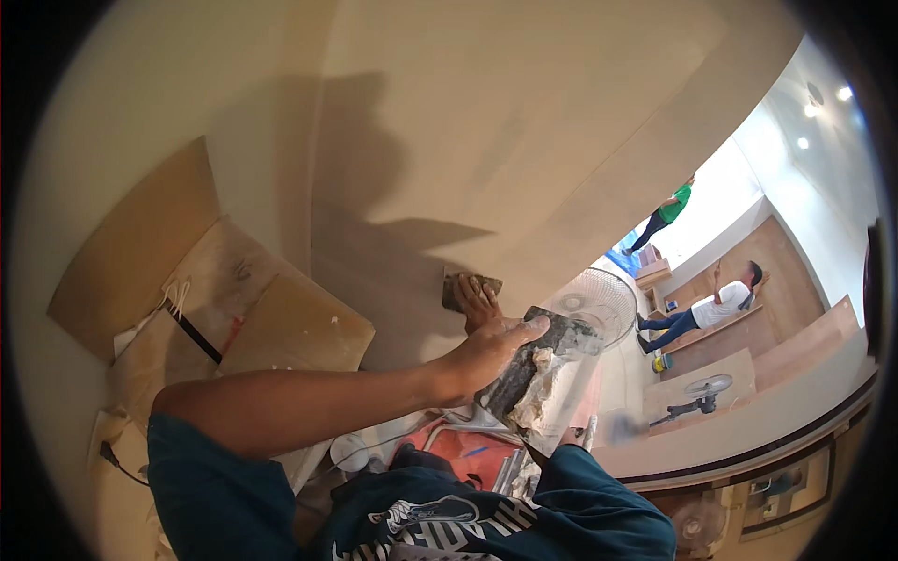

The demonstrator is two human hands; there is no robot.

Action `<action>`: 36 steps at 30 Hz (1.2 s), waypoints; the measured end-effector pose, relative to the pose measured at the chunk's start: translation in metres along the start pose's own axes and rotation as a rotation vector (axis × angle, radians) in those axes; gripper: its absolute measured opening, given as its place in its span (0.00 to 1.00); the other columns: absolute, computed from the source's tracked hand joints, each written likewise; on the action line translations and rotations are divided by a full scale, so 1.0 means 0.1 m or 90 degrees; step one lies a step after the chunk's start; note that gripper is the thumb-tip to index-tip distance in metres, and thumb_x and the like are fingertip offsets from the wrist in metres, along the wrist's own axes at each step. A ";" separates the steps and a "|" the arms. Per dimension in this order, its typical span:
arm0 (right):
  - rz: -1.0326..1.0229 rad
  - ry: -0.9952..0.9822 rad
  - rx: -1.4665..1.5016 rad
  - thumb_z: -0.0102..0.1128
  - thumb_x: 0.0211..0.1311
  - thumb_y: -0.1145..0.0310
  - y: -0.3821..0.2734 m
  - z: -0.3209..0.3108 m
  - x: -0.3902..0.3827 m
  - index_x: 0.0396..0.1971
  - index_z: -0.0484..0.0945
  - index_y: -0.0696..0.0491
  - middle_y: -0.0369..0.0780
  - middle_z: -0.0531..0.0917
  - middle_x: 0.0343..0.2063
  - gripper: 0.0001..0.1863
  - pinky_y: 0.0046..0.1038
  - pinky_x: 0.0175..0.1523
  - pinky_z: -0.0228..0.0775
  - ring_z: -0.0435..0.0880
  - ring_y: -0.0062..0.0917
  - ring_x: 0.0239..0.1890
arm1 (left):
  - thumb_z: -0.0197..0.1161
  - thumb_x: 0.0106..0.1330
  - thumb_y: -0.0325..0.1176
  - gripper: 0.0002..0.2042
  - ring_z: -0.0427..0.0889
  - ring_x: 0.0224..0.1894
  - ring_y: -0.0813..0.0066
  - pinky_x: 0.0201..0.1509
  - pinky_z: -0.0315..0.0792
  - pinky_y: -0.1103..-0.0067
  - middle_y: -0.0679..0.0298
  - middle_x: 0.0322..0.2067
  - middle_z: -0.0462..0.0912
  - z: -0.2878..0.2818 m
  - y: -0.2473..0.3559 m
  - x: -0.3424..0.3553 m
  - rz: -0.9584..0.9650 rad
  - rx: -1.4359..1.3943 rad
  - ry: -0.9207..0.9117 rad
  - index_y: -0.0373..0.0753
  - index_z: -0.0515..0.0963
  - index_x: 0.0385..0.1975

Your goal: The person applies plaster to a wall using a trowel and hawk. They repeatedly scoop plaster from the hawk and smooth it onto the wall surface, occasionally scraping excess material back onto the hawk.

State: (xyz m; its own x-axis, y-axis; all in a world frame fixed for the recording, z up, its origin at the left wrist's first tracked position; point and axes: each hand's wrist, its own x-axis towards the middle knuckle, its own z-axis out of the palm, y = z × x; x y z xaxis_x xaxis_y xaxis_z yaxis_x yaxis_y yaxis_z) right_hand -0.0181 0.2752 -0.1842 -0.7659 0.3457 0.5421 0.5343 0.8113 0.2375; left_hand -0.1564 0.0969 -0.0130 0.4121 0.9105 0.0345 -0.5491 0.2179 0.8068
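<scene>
My left hand (479, 363) grips a dark flat putty board (510, 379), its thumb over the upper edge. Thick whitish putty (538, 388) clings along the board's right side. Beyond it, my right hand (477, 297) presses a small dark rectangular trowel (453, 290) against the beige wall (421, 168), fingers spread over its back. Most of my right forearm is hidden behind the board.
Boards (299, 327) lean at the left wall. A large fan (594, 304) stands right of my hands, and a smaller fan (708, 385) lies farther right. One person in white (720, 304) and another in green (678, 201) stand in the background.
</scene>
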 end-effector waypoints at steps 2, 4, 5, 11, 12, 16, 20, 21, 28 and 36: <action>0.015 -0.053 0.043 0.53 0.52 0.81 -0.11 -0.06 -0.17 0.55 0.77 0.48 0.40 0.83 0.49 0.27 0.34 0.47 0.75 0.84 0.35 0.46 | 0.51 0.74 0.46 0.19 0.81 0.36 0.81 0.43 0.74 0.84 0.67 0.38 0.82 -0.02 0.03 -0.02 0.002 -0.006 0.023 0.34 0.78 0.45; 0.059 -0.078 0.066 0.54 0.52 0.82 -0.06 -0.35 -0.28 0.53 0.77 0.48 0.40 0.84 0.47 0.26 0.34 0.45 0.75 0.85 0.34 0.44 | 0.52 0.73 0.46 0.19 0.81 0.36 0.81 0.43 0.75 0.82 0.66 0.37 0.83 0.00 0.04 -0.02 0.019 -0.021 0.024 0.34 0.78 0.45; 0.095 -0.062 0.075 0.54 0.52 0.82 0.01 -0.58 -0.23 0.53 0.78 0.48 0.40 0.84 0.46 0.26 0.34 0.45 0.75 0.85 0.34 0.43 | 0.52 0.73 0.46 0.19 0.82 0.36 0.80 0.43 0.76 0.82 0.66 0.37 0.83 0.01 0.05 -0.03 0.011 -0.052 0.020 0.35 0.78 0.45; 0.007 0.323 -0.114 0.54 0.52 0.86 0.75 -2.57 1.26 0.53 0.78 0.48 0.43 0.85 0.46 0.27 0.34 0.46 0.77 0.86 0.36 0.41 | 0.53 0.72 0.48 0.19 0.84 0.37 0.75 0.42 0.81 0.76 0.63 0.39 0.83 0.00 0.09 -0.01 -0.024 -0.032 0.031 0.37 0.77 0.46; 0.006 0.372 -0.170 0.52 0.52 0.86 0.77 -2.82 1.56 0.56 0.76 0.48 0.44 0.84 0.47 0.30 0.35 0.50 0.77 0.86 0.38 0.43 | 0.53 0.72 0.49 0.19 0.85 0.39 0.74 0.43 0.82 0.73 0.62 0.39 0.83 0.00 0.13 -0.07 -0.021 -0.046 0.036 0.38 0.76 0.47; -0.020 0.414 -0.306 0.47 0.52 0.88 1.26 -3.68 2.44 0.60 0.71 0.51 0.46 0.78 0.55 0.32 0.39 0.61 0.71 0.77 0.40 0.57 | 0.53 0.72 0.51 0.20 0.86 0.36 0.72 0.40 0.84 0.71 0.62 0.38 0.83 0.00 0.12 -0.01 -0.034 -0.054 0.005 0.38 0.76 0.47; -0.082 0.442 -0.416 0.46 0.55 0.86 1.68 -4.19 3.15 0.61 0.71 0.48 0.44 0.79 0.54 0.32 0.38 0.61 0.71 0.78 0.40 0.57 | 0.53 0.72 0.51 0.20 0.86 0.33 0.72 0.38 0.84 0.71 0.63 0.36 0.83 0.09 0.21 -0.04 -0.061 -0.052 0.002 0.38 0.76 0.46; -0.082 0.442 -0.426 0.46 0.55 0.86 1.73 -4.23 3.22 0.61 0.71 0.47 0.43 0.80 0.54 0.32 0.38 0.61 0.72 0.78 0.40 0.57 | 0.53 0.72 0.51 0.20 0.86 0.33 0.72 0.38 0.84 0.71 0.63 0.36 0.83 0.07 0.18 -0.03 -0.059 -0.053 -0.001 0.38 0.76 0.46; -0.051 0.222 -0.219 0.48 0.56 0.86 1.47 -3.05 2.37 0.64 0.69 0.38 0.47 0.79 0.54 0.37 0.41 0.62 0.71 0.79 0.46 0.54 | 0.55 0.70 0.52 0.21 0.85 0.36 0.74 0.44 0.79 0.77 0.64 0.37 0.83 0.10 0.14 -0.08 -0.006 0.026 0.058 0.38 0.79 0.42; -0.021 0.073 -0.109 0.55 0.52 0.79 0.72 -1.38 1.19 0.63 0.69 0.47 0.36 0.71 0.64 0.34 0.38 0.68 0.64 0.75 0.32 0.61 | 0.51 0.74 0.48 0.21 0.81 0.34 0.81 0.45 0.74 0.82 0.67 0.37 0.83 -0.06 0.02 0.01 0.054 0.163 0.006 0.34 0.79 0.45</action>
State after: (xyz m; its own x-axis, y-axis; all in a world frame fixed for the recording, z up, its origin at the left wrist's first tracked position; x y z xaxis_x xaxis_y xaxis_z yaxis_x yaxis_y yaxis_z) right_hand -0.0214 0.3100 0.0089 -0.7438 0.2560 0.6174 0.5698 0.7258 0.3855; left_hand -0.1621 0.1002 -0.0150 0.3647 0.9253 0.1040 -0.3789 0.0455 0.9243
